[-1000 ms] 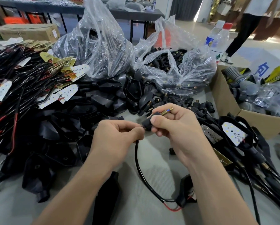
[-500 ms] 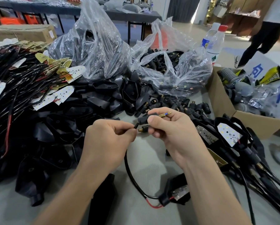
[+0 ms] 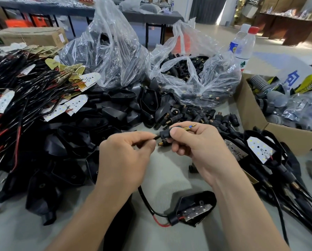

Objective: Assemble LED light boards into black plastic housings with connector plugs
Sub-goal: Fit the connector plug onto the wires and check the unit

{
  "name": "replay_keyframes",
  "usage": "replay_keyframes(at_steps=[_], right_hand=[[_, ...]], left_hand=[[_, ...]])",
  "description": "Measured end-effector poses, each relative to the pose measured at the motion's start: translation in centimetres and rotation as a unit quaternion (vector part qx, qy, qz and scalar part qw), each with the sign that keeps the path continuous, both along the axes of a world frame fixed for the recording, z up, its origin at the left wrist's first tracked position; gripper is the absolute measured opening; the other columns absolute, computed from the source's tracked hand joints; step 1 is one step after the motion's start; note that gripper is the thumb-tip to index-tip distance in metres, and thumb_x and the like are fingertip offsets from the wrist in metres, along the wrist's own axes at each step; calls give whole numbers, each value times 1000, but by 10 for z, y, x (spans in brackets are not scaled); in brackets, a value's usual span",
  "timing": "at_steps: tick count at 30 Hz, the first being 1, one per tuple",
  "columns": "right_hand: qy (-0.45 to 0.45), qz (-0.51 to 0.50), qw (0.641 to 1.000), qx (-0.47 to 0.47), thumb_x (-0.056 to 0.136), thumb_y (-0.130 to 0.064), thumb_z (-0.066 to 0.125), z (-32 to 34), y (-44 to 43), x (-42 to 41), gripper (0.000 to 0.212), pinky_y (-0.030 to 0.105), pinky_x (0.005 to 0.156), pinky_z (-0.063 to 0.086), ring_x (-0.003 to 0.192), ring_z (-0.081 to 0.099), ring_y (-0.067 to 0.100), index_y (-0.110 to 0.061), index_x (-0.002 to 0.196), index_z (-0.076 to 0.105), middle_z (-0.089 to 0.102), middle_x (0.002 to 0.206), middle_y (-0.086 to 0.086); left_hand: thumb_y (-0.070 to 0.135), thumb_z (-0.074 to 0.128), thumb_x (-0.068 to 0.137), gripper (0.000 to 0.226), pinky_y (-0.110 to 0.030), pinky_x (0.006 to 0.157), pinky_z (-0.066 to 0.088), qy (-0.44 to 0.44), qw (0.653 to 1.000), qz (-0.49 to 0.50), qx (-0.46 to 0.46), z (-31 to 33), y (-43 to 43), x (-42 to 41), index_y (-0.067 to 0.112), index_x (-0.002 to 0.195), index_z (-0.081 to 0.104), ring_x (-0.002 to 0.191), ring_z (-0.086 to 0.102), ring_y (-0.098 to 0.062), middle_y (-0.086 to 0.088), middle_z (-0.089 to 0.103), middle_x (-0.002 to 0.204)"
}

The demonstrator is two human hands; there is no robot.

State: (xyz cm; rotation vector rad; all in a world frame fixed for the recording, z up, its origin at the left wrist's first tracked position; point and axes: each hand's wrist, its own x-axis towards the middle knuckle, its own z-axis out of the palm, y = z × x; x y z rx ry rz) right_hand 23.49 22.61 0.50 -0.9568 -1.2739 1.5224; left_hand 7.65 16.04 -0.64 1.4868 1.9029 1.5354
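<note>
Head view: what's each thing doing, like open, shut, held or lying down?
Left hand, pinches the cable.
Right hand, grips the plug.
Plug, held, wire tips poking out.
Cable, hanging slack.
Housing, lying down, board inside.
Bag, open.
Bottle, upright, capped.
Box, open.

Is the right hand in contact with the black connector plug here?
Touching. The head view shows the right hand pinching the connector plug, thumb on top and fingers curled beneath it.

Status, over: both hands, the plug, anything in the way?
Left hand pinches black cable. Right hand holds connector plug, wire tip out its far end. Housing with LED board lies below, tethered. Nothing blocks the hands.
</note>
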Motion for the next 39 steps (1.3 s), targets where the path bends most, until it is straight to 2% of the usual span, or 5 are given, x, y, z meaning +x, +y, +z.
replay_keyframes(at_steps=[12, 19, 27, 34, 39], right_hand=[[-66, 44, 995, 56, 93, -2, 68, -1, 3, 7, 15, 21, 56, 41, 61, 50, 15, -14, 92, 78, 58, 66, 7], [-48, 6, 998, 34, 95, -13, 69, -1, -3, -9, 25, 22, 40, 35, 45, 53, 17, -4, 72, 69, 66, 62, 12], [-79, 39, 995, 45, 96, -32, 63, -3, -7, -13, 34, 23, 46, 37, 52, 50, 17, -4, 81, 74, 64, 64, 13], [-18, -120, 991, 58, 96, -5, 65, -1, -2, -13, 23, 16, 46, 39, 50, 51, 12, -11, 79, 79, 64, 62, 4], [27, -193, 977, 83, 96, -6, 65, 5, 3, -12, 28, 15, 41, 36, 45, 51, 9, -13, 72, 77, 63, 59, 4]], left_hand=[[16, 80, 86, 39, -20, 65, 52, -55, 992, -102, -57, 1, 4, -10, 54, 77, 76, 67, 68, -8, 16, 73, 68], [20, 83, 81, 22, -4, 62, 44, -80, 995, -43, -26, -5, 4, -2, 41, 77, 77, 64, 66, 9, 24, 72, 67], [44, 78, 78, 21, -29, 74, 53, -97, 985, -130, -62, -1, 6, -5, 54, 96, 76, 65, 67, 0, 11, 75, 70], [33, 83, 82, 9, -4, 62, 44, -86, 991, -60, -89, -1, 3, -3, 41, 80, 79, 68, 67, 7, 21, 74, 69], [31, 87, 79, 7, -18, 72, 51, -156, 968, -125, -155, 0, 5, -2, 33, 80, 80, 70, 71, 1, 11, 77, 75]])
